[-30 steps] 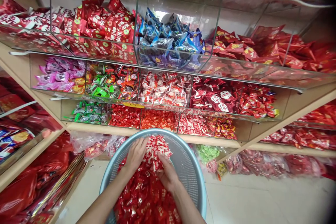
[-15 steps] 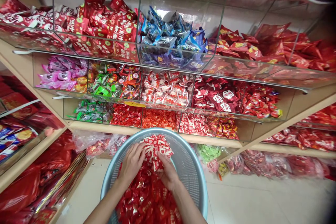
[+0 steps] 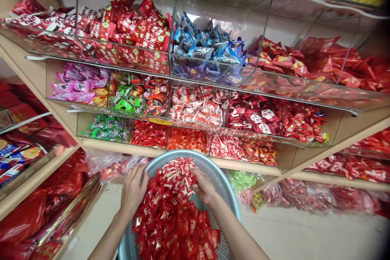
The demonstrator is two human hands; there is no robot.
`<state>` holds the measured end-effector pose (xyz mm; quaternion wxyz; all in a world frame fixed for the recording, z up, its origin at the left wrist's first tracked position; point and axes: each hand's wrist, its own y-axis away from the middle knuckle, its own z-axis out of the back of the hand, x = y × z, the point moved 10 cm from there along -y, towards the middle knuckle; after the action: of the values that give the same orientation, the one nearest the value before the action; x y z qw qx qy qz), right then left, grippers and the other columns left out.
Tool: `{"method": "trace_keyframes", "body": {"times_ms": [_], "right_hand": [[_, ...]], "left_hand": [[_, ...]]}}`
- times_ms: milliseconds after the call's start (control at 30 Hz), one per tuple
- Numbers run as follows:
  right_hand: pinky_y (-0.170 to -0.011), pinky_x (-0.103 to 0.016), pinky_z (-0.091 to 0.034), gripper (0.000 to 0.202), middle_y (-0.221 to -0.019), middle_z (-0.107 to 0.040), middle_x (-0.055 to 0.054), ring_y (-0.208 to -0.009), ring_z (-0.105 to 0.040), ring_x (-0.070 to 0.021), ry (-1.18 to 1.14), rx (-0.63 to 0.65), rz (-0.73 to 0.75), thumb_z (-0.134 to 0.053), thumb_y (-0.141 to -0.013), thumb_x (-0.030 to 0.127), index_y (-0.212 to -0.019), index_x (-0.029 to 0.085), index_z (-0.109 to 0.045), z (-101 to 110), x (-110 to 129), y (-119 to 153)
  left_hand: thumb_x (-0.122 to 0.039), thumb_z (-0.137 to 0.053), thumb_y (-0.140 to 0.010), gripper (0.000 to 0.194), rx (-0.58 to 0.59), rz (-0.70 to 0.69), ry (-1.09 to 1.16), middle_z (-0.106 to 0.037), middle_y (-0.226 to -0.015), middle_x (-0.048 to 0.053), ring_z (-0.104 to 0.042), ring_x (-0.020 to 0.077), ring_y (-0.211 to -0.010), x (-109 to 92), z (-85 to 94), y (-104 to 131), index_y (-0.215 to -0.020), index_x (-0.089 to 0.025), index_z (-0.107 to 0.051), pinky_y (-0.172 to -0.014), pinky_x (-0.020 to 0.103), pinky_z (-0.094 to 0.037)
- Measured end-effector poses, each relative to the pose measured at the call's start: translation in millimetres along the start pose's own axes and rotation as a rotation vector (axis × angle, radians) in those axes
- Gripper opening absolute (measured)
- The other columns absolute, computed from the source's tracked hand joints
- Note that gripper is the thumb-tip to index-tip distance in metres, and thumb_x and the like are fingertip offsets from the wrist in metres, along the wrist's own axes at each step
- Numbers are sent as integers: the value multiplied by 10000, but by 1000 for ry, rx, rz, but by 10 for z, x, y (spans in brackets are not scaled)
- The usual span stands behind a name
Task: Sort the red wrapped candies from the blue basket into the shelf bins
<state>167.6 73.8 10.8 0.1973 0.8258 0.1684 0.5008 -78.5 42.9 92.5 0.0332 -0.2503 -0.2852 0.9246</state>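
Note:
A blue-grey plastic basket (image 3: 230,195) holds two sorts of wrapped candies. Small red-and-white candies (image 3: 176,172) lie heaped at its far side, and shiny red-wrapped candies (image 3: 173,227) fill the near part. Over the left rim is my left hand (image 3: 133,191), its fingers bent and apart, with no candy visible in it. My right hand (image 3: 204,186) rests against the right edge of the red-and-white heap. Its thumb and fingers are apart, touching the candies; the undersides of the fingers are hidden.
Clear-fronted shelf bins with red, blue (image 3: 204,46), pink (image 3: 77,83) and green (image 3: 129,97) packets rise just beyond the basket. A lower bin holds similar red-and-white candies (image 3: 228,144). Plastic bags (image 3: 114,166) lie under the shelf. Red packages (image 3: 33,211) stand at left, above a tiled floor (image 3: 280,231).
My hands have moved apart, the left one out to the basket's left rim and the right one rightward. The red-and-white heap looks more spread out. The view has shifted slightly.

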Motion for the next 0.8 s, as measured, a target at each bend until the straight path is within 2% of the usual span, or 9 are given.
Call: {"method": "trace_keyframes", "body": {"times_ms": [133, 333, 567, 800], "right_hand": [[-386, -160, -403, 174, -609, -625, 27, -467, -522, -71, 79, -36, -36, -740, -642, 265, -712, 173, -611, -82, 123, -126], [-320, -151, -342, 176, -514, -579, 35, -388, -470, -65, 191, -92, -36, -706, -690, 217, -649, 176, -540, -267, 233, -316], [-267, -150, -283, 163, -455, -539, 45, -340, -469, -77, 278, -148, -85, -628, -774, 188, -675, 182, -499, -307, 131, -419], [-276, -151, -291, 155, -565, -614, -1, -407, -535, -99, 265, -132, -45, -679, -742, 247, -751, 175, -542, -262, 60, -535]], "left_hand": [[-288, -411, -885, 267, -2, 10, 31, -614, -1048, 74, -544, 220, -983, 2, -6, 15, -1085, -197, -564, -894, 377, -424], [-286, -417, -887, 267, -11, 3, 48, -617, -1044, 75, -547, 217, -994, 26, -14, 42, -1085, -184, -564, -905, 380, -426], [-291, -418, -888, 266, -36, 1, 44, -634, -1029, 68, -561, 217, -983, 14, 15, 52, -1080, -193, -573, -897, 380, -440], [-273, -421, -891, 258, -40, -8, 58, -625, -1041, 68, -553, 212, -988, 22, 20, 65, -1090, -191, -562, -896, 374, -440]]}}
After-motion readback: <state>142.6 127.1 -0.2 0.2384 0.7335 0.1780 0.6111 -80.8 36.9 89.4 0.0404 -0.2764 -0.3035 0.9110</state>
